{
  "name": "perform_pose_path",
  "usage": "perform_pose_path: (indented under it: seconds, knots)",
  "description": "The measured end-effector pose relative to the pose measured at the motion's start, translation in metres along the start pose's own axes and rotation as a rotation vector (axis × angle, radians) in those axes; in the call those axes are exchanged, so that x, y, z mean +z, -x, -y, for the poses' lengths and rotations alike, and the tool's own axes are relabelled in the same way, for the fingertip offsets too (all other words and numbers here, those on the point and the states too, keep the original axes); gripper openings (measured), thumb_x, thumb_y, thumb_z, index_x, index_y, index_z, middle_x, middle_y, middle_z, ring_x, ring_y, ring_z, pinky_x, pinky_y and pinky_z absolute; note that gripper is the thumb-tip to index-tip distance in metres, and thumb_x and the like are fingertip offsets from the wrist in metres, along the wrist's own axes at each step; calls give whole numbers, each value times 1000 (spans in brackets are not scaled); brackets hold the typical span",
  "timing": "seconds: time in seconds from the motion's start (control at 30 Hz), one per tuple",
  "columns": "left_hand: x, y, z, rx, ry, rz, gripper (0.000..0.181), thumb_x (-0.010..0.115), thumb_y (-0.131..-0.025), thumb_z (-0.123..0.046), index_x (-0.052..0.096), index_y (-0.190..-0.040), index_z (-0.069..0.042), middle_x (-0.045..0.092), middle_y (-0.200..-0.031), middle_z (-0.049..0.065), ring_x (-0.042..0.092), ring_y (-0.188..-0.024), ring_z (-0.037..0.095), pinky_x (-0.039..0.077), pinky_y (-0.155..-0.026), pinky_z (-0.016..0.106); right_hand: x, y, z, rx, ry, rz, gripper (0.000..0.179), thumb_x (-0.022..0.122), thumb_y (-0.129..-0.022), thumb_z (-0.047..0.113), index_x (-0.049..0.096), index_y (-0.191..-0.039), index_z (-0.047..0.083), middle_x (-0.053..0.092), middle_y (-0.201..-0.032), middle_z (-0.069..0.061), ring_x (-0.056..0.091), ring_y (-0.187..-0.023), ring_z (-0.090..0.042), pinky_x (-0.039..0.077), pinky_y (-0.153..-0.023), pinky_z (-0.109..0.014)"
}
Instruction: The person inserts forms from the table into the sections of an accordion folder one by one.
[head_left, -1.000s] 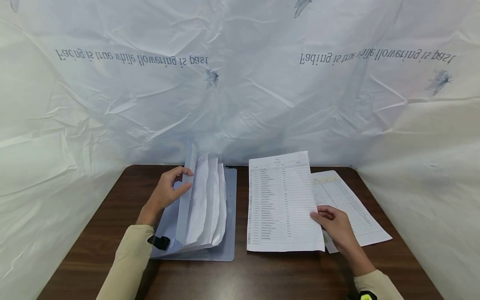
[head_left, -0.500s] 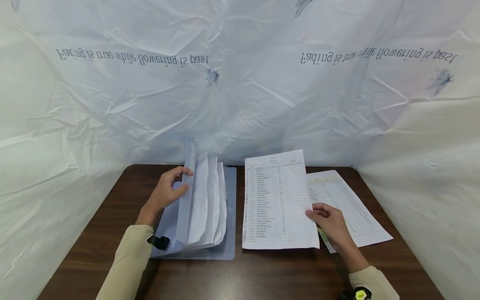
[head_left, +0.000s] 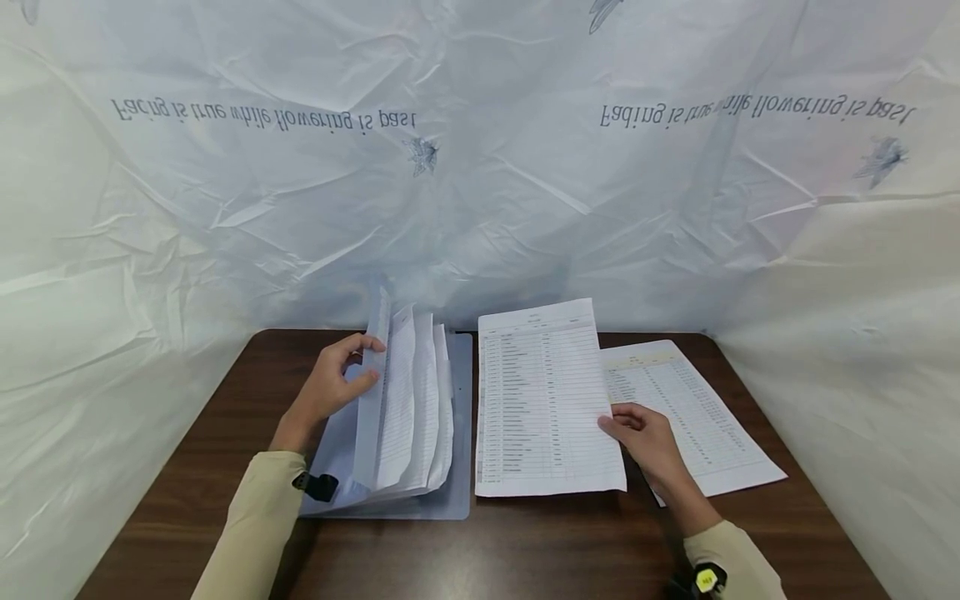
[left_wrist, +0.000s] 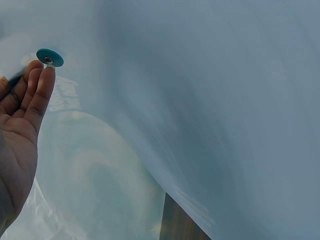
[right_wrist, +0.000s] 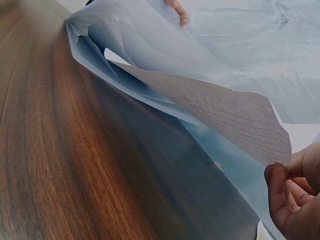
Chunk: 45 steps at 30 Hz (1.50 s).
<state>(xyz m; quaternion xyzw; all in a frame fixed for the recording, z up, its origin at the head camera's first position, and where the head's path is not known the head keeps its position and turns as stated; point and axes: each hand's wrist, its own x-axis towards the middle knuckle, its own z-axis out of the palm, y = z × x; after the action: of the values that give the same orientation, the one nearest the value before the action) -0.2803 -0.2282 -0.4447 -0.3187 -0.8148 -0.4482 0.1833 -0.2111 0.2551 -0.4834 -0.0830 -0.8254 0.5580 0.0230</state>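
Note:
A pale blue plastic folder (head_left: 462, 417) lies on the left half of the table, its front cover (head_left: 369, 425) raised. My left hand (head_left: 330, 383) grips the cover's edge between thumb and fingers. Several printed sheets (head_left: 423, 417) fan out inside the folder. By the left fingertips, the left wrist view shows a round teal button (left_wrist: 50, 58) on the plastic. At the right, my right hand (head_left: 651, 446) pinches the right edge of a printed table sheet (head_left: 536, 400), held raised and facing me. From the right wrist, the sheet's greyish underside (right_wrist: 225, 107) shows beside the thumb.
Another printed sheet (head_left: 705, 417) lies flat and slanted on the right of the dark wood table (head_left: 480, 550), partly behind the right hand. A crinkled white curtain (head_left: 480, 208) with printed lettering hangs round the back and sides.
My right hand has moved the held sheet left, closer to the folder, baring more of the slanted sheet. The left hand and the raised cover have hardly moved.

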Motion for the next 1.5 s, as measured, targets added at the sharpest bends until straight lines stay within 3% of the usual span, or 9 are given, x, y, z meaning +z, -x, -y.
perform_pose_path:
  seconds: [0.4,0.57,0.77,1.0,1.1,1.33,1.5]
  knots:
    - [-1,1,2,23,-4,-10,30,70,-89,0,66,-119,-2,66,-119,14,57,-103,14,49,-84,30,15,-7,-5,-11,-20,14,34,74,-94,13,65,-119,-8,70,-100,-15,65,-81,-15,53,-69,-24]
    - [-1,1,3,9,5,-9,30,70,-89,0,66,-118,-3,66,-120,12,57,-106,13,47,-87,22,20,-8,-6,-9,-22,11,33,74,-94,13,66,-119,-7,70,-100,-15,65,-82,-16,53,-70,-24]
    - [-1,1,3,8,-3,-13,29,69,-90,-1,66,-118,-3,66,-120,13,57,-106,13,49,-85,28,28,-8,-4,-9,-34,12,32,75,-93,12,68,-117,-7,71,-99,-15,64,-82,-17,52,-70,-24]
    - [1,0,2,10,2,-32,30,67,-87,8,66,-117,3,66,-117,19,59,-103,19,47,-86,17,33,-10,-1,-4,-17,24,31,74,-93,12,67,-118,-6,70,-102,-16,65,-83,-18,53,-71,-24]
    - [2,-1,-5,18,11,-42,29,65,-85,12,65,-114,9,66,-115,24,59,-101,24,46,-85,14,32,-10,-1,-11,-19,24,31,74,-93,12,67,-118,-6,70,-101,-16,65,-83,-18,52,-71,-24]
    - [-2,-6,-36,26,10,-39,25,64,-84,12,63,-109,14,65,-110,27,58,-94,24,48,-80,19,29,-12,1,-24,-47,14,32,75,-93,11,67,-118,-8,71,-98,-15,64,-83,-15,52,-72,-23]
    - [-3,-6,-41,29,13,-40,25,64,-84,13,63,-110,14,65,-110,27,56,-92,22,47,-80,19,30,-13,3,-12,-43,16,33,75,-93,14,67,-119,-7,71,-100,-15,65,-83,-15,52,-72,-24]
